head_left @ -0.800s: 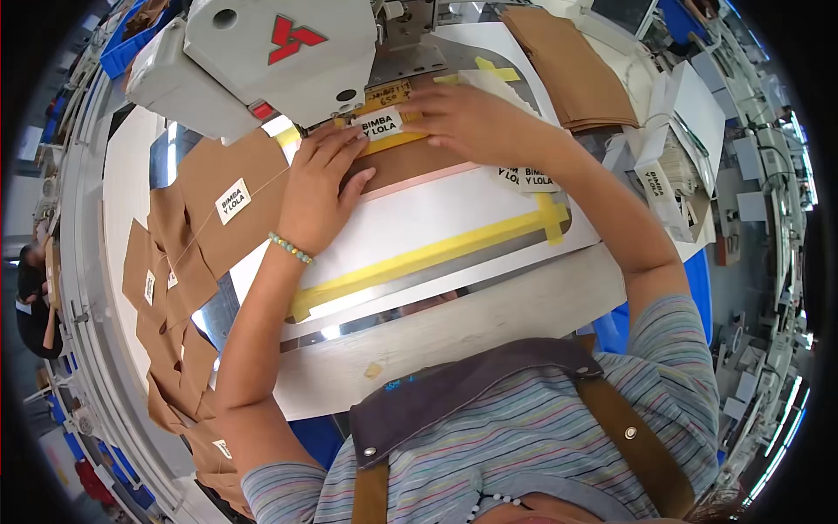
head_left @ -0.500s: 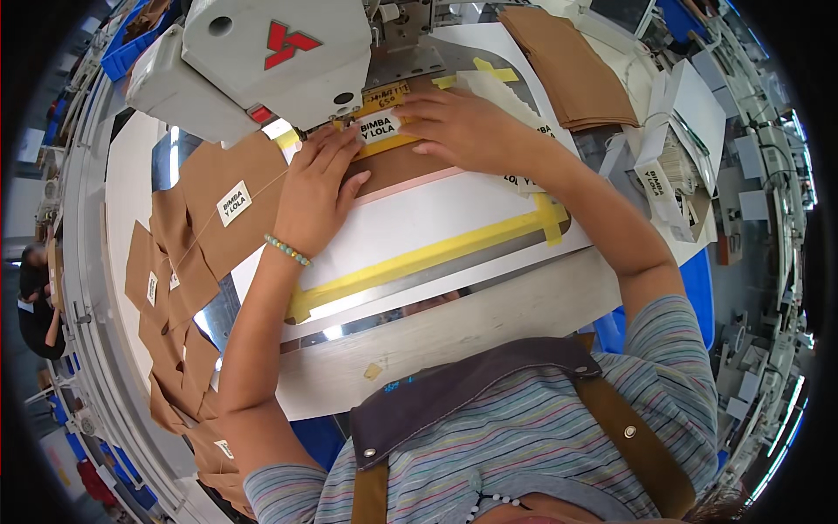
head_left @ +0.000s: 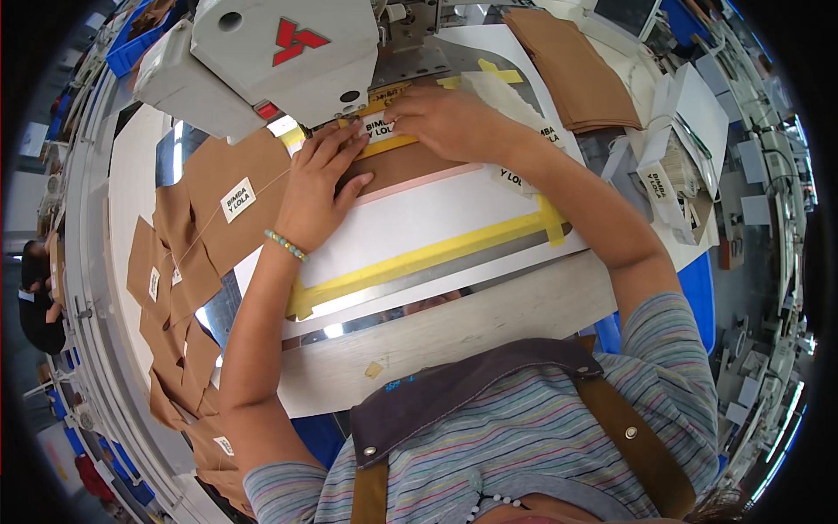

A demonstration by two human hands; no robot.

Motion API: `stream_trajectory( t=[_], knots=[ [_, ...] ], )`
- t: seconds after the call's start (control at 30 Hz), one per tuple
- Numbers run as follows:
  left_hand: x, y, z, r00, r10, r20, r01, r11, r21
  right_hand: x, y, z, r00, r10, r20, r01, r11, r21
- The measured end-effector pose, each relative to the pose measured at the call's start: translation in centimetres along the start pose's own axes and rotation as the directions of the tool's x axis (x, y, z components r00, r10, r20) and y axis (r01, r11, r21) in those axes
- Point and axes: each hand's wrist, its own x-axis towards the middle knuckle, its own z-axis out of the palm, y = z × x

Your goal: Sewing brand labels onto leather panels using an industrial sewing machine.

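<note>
A white fabric label (head_left: 379, 127) with dark print lies against a yellow template strip (head_left: 390, 146), on a brown fabric piece (head_left: 401, 166) under the sewing machine head (head_left: 292, 61). My left hand (head_left: 325, 182) rests on the brown fabric, fingers stretched out, its fingertips at the label's left edge. Over the label's right end bends my right hand (head_left: 449, 122), fingertips touching down there and partly covering it. Its thumb is hidden. The machine's needle area is mostly hidden behind the head.
Brown pieces with sewn labels (head_left: 237, 199) hang in a thread-linked chain at the left. A folded brown fabric stack (head_left: 572, 70) lies at the back right, beside a white box of labels (head_left: 668, 175). Yellow tape (head_left: 428, 251) edges the white work plate. More labels (head_left: 511, 177) lie by my right forearm.
My right hand has shifted slightly left, and its fingers have drawn in and bent over the label. My left hand stays nearly in place. The whole view has shifted slightly.
</note>
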Motion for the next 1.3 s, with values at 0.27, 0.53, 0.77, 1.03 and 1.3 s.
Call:
stream_trajectory(
  t=[0.27, 0.53, 0.77, 1.03, 1.3],
  knots=[
    [0.4, -0.7, -1.1, 0.999, -0.014, 0.039, 0.020, 0.989, -0.147, 0.6, -0.5, 0.3, 1.000, -0.023, -0.011, 0.024, 0.995, 0.093],
    [-0.7, -1.0, -1.9, 0.995, -0.099, 0.022, 0.099, 0.995, -0.029, 0.7, -0.3, 0.7, 0.999, 0.001, 0.035, -0.006, 0.993, 0.121],
    [-0.9, -1.6, -2.1, 1.000, 0.018, 0.000, -0.018, 0.998, 0.067, 0.7, -0.3, 0.8, 1.000, -0.008, -0.015, 0.009, 0.996, 0.093],
    [-0.5, -1.5, -2.6, 0.997, 0.008, 0.071, -0.013, 0.997, 0.070, 0.7, -0.4, 0.9, 1.000, 0.019, -0.010, -0.017, 0.989, 0.144],
    [-0.4, -1.4, -2.9, 0.994, -0.010, 0.110, 0.009, 1.000, 0.013, 0.8, -0.3, 1.1, 0.999, 0.011, -0.039, -0.005, 0.987, 0.159]
  ],
)
